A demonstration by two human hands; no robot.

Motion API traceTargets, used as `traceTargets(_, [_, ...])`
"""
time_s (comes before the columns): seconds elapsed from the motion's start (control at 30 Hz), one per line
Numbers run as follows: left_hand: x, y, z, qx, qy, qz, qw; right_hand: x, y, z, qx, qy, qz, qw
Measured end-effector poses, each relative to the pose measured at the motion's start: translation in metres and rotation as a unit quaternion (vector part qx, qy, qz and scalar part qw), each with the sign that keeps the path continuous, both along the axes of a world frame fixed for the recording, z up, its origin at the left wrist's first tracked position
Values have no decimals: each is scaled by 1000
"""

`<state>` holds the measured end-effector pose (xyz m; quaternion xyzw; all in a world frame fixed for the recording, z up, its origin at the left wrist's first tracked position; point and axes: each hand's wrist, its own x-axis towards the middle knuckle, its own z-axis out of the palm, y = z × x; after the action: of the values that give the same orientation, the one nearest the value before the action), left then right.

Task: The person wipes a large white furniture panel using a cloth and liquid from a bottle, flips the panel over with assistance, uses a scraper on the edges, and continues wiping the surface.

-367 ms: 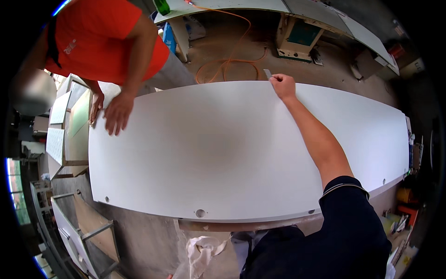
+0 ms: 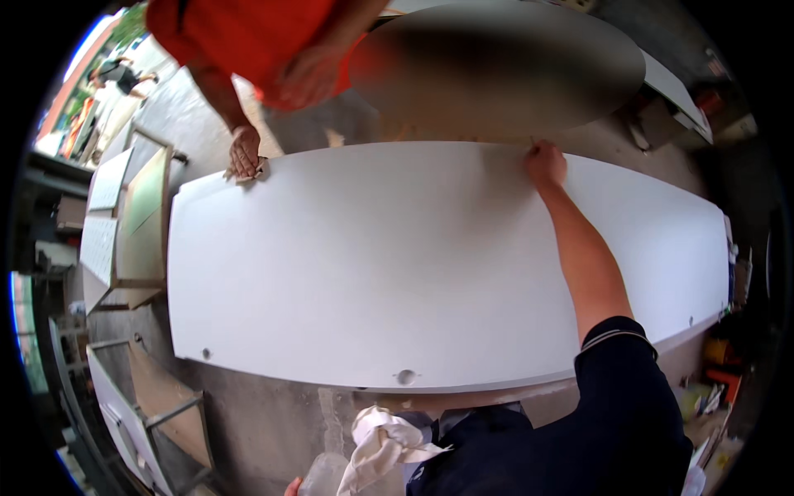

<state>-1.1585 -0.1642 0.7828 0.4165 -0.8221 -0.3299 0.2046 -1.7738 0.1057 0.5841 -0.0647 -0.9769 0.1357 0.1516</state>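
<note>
A long white panel [image 2: 356, 273] lies across the view, with round holes along its near edge. Over its far edge, right of the middle, my right hand [image 2: 547, 165] is closed in a pinch on a small scraper blade [image 2: 533, 143], of which only a bit shows. At the bottom, part of my left hand [image 2: 294, 486] appears beside a translucent plastic bottle [image 2: 324, 474], seemingly gripping it; most of the hand is hidden. A crumpled white cloth [image 2: 380, 442] hangs next to the bottle, in front of my body.
Across the panel, a co-worker in a red shirt [image 2: 248, 37] presses a cloth or paper [image 2: 248, 174] on the far left corner. Metal-framed racks [image 2: 149, 405] stand on the left. A dark blurred oval covers the far side. Another person is outside, upper left.
My right hand has slid right along the far edge with the blade. The co-worker has shifted right and leans nearer. The white cloth and bottle have come further into view.
</note>
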Motion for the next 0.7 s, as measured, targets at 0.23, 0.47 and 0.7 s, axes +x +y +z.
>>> traceTargets(0.23, [56,-117,-7,-119,-68,-54,989,25,-167,0,12,-13,57,998])
traceTargets(0.47, [109,-217,-4,-116,-98,-33,988,48,-337,-11,1,16,105,994])
traceTargets(0.7, [127,-280,-3,-60,-90,6,994,77,-517,-7,-37,53,194,979])
